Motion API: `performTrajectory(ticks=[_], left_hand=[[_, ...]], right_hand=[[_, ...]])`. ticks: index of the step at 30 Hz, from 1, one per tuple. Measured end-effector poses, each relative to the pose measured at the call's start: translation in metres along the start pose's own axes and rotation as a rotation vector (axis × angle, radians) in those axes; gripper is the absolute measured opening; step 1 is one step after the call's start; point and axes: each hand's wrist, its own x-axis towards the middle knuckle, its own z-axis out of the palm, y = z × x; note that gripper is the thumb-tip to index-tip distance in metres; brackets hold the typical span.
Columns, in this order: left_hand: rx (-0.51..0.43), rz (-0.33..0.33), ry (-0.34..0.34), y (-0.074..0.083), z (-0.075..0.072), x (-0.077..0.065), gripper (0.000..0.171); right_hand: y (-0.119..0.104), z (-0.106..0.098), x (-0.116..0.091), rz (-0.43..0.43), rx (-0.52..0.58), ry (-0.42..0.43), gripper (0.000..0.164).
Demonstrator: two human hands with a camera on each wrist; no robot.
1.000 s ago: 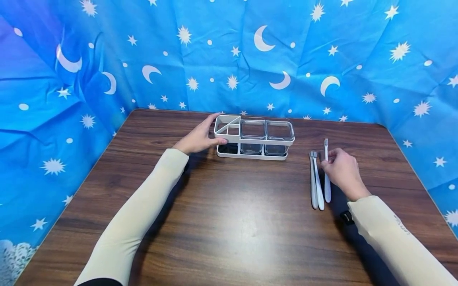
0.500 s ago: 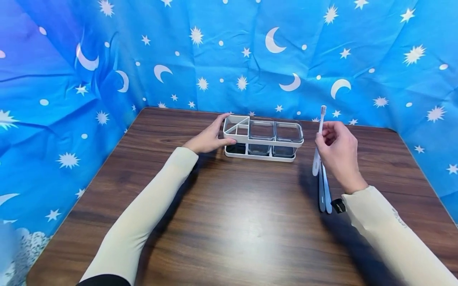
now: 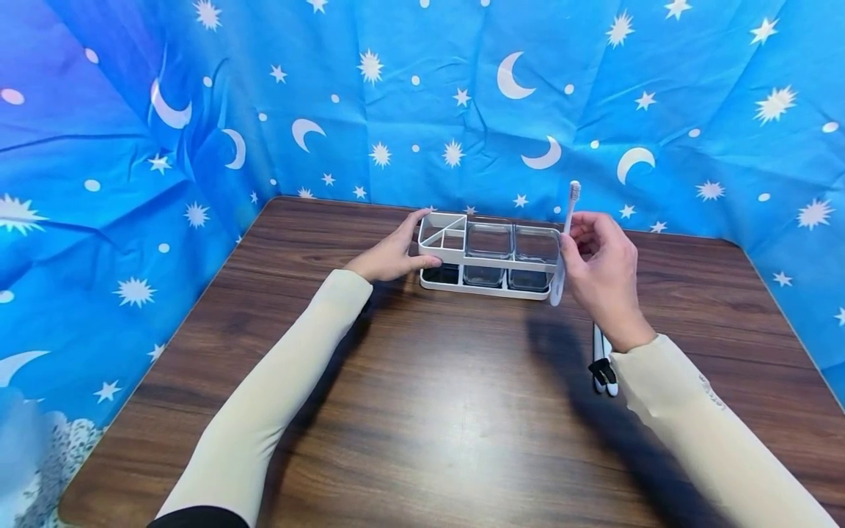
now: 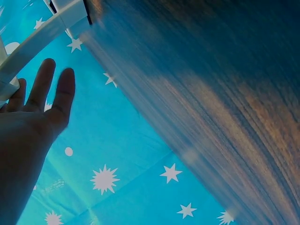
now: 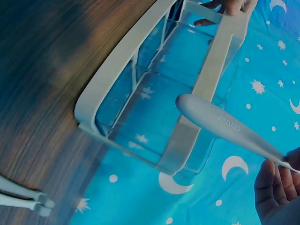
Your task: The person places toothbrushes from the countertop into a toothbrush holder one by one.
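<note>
A white toothbrush holder (image 3: 491, 258) stands near the back of the table, with a divided section at its left and two clear cups in it. My left hand (image 3: 392, 253) grips its left end, thumb on the front rim and fingers behind. In the left wrist view, two fingers of the left hand (image 4: 49, 91) stick out past the rim. My right hand (image 3: 604, 268) pinches a white toothbrush (image 3: 572, 202) by its handle, nearly upright with the bristles on top, beside the holder's right end. In the right wrist view, the toothbrush handle (image 5: 220, 123) crosses in front of the holder.
Two more toothbrushes (image 3: 602, 352) lie side by side on the wooden table (image 3: 429, 411), partly hidden below my right wrist. A blue cloth (image 3: 396, 95) with moons and stars hangs behind the table and along its left.
My right hand has lifted one toothbrush off the table and carried it left to the holder's right end. My left hand stays on the holder. The head view has shifted slightly.
</note>
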Motion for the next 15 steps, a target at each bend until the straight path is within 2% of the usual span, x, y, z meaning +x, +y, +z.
performTrajectory(ticks=[7, 12, 15], left_hand=[[0.011, -0.013, -0.029, 0.003, -0.002, 0.001, 0.096], [0.006, -0.022, -0.036, 0.004, -0.003, 0.001, 0.096], [-0.007, -0.018, -0.044, 0.003, -0.003, 0.001, 0.096]], right_hand=[[-0.009, 0.007, 0.002, -0.02, 0.054, 0.012, 0.025], [-0.023, 0.016, 0.008, -0.076, 0.174, 0.057, 0.024], [-0.031, 0.022, 0.014, -0.138, 0.246, 0.091, 0.023]])
